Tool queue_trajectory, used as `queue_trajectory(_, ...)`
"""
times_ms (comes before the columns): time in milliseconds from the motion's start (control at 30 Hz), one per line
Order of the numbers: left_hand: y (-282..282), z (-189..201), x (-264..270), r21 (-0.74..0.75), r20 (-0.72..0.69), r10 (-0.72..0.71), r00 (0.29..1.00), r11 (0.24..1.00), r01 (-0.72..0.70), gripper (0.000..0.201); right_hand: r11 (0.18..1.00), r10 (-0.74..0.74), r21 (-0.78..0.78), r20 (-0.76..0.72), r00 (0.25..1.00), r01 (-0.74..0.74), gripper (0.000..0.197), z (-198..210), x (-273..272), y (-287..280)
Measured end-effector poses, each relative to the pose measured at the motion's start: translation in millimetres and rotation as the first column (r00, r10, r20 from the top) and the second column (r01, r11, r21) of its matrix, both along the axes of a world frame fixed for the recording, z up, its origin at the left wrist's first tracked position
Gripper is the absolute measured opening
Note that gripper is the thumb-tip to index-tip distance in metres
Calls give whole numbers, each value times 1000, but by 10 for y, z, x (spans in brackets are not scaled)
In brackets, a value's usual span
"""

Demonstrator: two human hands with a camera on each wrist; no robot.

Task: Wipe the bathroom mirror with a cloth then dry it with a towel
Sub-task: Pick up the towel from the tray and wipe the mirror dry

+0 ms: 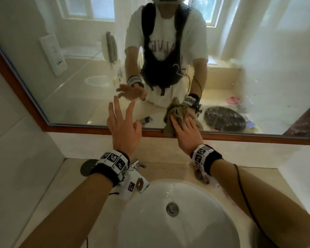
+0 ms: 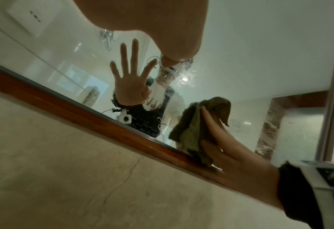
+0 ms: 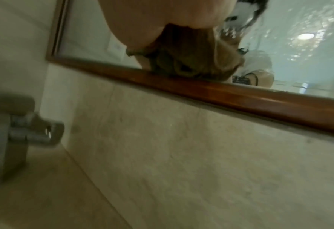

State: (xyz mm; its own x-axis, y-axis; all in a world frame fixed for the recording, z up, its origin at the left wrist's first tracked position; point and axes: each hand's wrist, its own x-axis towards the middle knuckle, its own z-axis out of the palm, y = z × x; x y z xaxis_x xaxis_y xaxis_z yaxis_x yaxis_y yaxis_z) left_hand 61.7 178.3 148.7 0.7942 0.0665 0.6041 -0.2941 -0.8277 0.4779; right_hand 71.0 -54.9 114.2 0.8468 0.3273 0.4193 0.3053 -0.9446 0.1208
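A wood-framed mirror hangs above the sink. My right hand presses a crumpled olive-brown cloth flat against the glass at its bottom edge, fingers straight and spread over it. Cloth and right hand also show from the side in the left wrist view, with the cloth overlapping the frame. In the right wrist view the cloth bunches under my palm. My left hand is raised in front of the glass with fingers spread, holding nothing. Whether it touches the glass I cannot tell.
A white basin sits in the beige counter below, with a chrome faucet behind it. A crumpled pinkish fabric lies on the counter under my right wrist. A cable runs along my right forearm.
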Motion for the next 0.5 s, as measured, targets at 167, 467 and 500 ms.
queue_trajectory(167,-349,112,-204,-153,-7,-328,944,934,324,55,833,-30,554,42,999,1,66,178,-333,32)
queue_trajectory(467,-962,484,-625,-783,-253,-769,587,520,343,21,641,190,745,83,978,-188,63,276,-981,115)
queue_trajectory(500,-1011,513,-675,-823,-255,-786,563,482,301,19,624,193,759,81,978,-186,64,287,-1020,91)
